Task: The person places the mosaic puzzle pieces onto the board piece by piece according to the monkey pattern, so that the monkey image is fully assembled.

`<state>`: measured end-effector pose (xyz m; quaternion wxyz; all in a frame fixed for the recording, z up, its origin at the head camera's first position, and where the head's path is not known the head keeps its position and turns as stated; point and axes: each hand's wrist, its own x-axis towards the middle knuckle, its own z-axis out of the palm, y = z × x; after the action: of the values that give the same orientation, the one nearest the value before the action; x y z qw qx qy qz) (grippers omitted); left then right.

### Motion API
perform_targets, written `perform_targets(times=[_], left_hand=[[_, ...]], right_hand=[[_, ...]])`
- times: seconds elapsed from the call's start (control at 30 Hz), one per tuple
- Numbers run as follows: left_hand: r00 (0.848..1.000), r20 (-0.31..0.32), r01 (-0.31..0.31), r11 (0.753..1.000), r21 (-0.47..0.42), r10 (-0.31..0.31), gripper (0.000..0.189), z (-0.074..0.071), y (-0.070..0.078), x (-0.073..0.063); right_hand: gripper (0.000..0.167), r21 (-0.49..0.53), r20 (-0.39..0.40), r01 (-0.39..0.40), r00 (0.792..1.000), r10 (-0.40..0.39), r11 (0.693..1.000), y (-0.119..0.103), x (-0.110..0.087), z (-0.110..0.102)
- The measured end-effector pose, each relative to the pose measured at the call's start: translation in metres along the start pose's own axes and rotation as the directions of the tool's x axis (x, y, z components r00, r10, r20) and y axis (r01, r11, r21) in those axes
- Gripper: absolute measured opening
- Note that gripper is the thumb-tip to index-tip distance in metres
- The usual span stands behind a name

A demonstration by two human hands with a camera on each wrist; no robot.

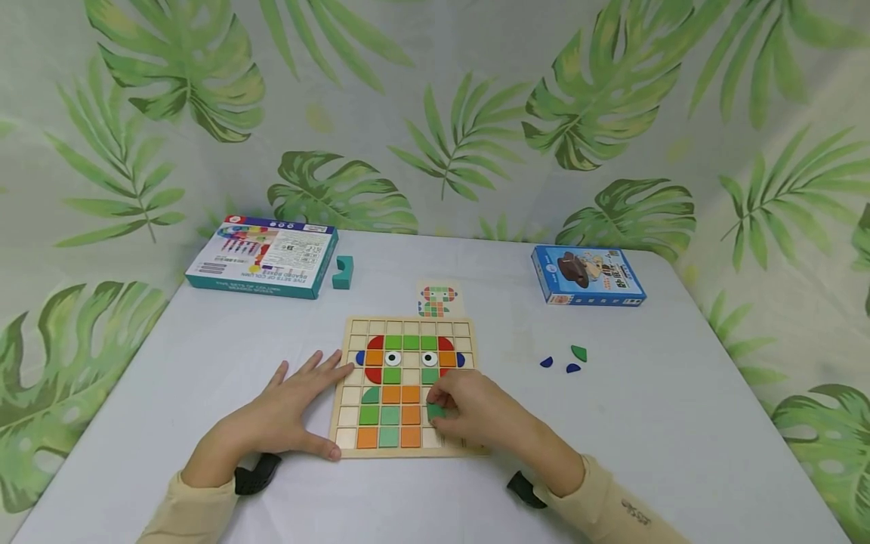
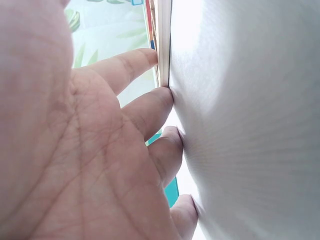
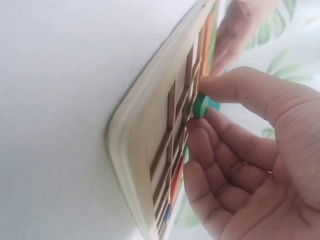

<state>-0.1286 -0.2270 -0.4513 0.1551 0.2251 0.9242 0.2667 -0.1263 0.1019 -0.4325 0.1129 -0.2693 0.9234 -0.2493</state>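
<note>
A wooden grid board (image 1: 408, 452) lies on the table, its cells partly filled with coloured tiles and two round eye pieces (image 1: 393, 359). My right hand (image 1: 476, 408) is over the board's lower right part, pinching a green tile (image 3: 200, 105) between thumb and fingertips, low over the cells. The tile's full outline is hidden by the fingers. With fingers spread, my left hand (image 1: 288, 412) rests at the board's left edge; in the left wrist view, fingertips (image 2: 162, 95) touch the table and the board's side. Just behind the board lies a pattern card (image 1: 440, 300) with a similar coloured figure.
Two dark blue pieces (image 1: 547, 362) and a green quarter-round piece (image 1: 578, 353) lie right of the board. At the back left are a flat teal-edged box (image 1: 265, 257) and a teal notched block (image 1: 343, 273). A blue box (image 1: 587, 276) lies at the back right.
</note>
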Motion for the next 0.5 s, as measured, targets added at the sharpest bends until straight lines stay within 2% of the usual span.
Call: perform_targets(times=[0.27,0.5], left_hand=[[1.000,-0.008,-0.006,1.000,0.001,0.006,0.124,-0.0002,-0.0001,-0.0005],[1.000,-0.004,0.002,1.000,0.002,-0.002,0.124,-0.0005,0.0010,-0.0008]], right_hand=[[0.018,-0.034,0.003,0.018,1.000,-0.018,0.999,-0.0036,0.0029,0.0018],[0.020,-0.019,0.007,0.007,1.000,-0.007,1.000,-0.0045,0.0031,0.0024]])
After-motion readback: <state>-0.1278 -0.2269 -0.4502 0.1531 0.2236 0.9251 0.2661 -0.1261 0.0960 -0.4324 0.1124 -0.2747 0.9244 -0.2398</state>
